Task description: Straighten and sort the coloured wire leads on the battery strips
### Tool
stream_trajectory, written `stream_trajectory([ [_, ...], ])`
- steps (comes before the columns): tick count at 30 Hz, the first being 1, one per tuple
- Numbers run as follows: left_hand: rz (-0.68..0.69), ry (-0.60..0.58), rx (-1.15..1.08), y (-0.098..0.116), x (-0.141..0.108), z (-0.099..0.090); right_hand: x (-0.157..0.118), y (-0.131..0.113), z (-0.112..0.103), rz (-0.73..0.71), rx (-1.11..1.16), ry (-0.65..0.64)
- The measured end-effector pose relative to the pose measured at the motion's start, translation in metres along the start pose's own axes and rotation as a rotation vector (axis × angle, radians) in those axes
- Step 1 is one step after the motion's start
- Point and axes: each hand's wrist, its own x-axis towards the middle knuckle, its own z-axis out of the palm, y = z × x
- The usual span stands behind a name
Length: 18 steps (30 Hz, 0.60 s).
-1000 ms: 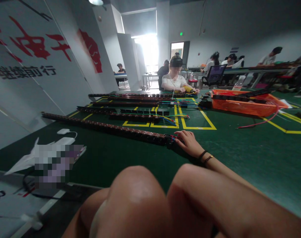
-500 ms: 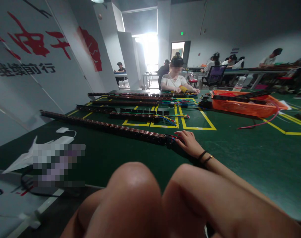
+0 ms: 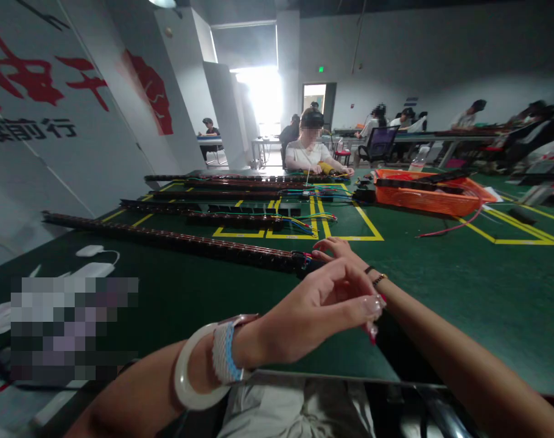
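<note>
My left hand [image 3: 304, 310], with a white bangle and a woven band at the wrist, reaches in from the lower left. Its thumb and fingers are pressed together above the green tabletop [image 3: 441, 304]; whatever they may hold is too small to make out. Behind it, my right hand [image 3: 338, 248] is curled round the wires at the right end of the nearest long black strip [image 3: 204, 241], partly hidden by the left. This strip lies slantwise across the table and has copper-coloured lines along it.
More strips [image 3: 240, 219] with coloured wires lie farther back across yellow tape outlines [image 3: 377, 236]. An orange basket [image 3: 423, 204] holding black parts stands at the right, near a bottle [image 3: 419, 159]. A person [image 3: 310, 149] sits across the table. A white adapter [image 3: 89, 250] lies at the left.
My left hand has come into view in front of my right hand, its fingertips together. My right hand stays by the strip's wired end. The camera view has shifted to the right.
</note>
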Motion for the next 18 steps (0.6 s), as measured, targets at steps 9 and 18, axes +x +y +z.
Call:
stream_trajectory([
  [9, -0.295, -0.030, 0.146, -0.092, 0.054, -0.056, 0.006, 0.016, 0.011, -0.067, 0.123, -0.196],
  [18, -0.454, 0.118, -0.356, -0.122, 0.067, -0.075, -0.003, 0.022, 0.005, -0.037, 0.486, -0.437],
])
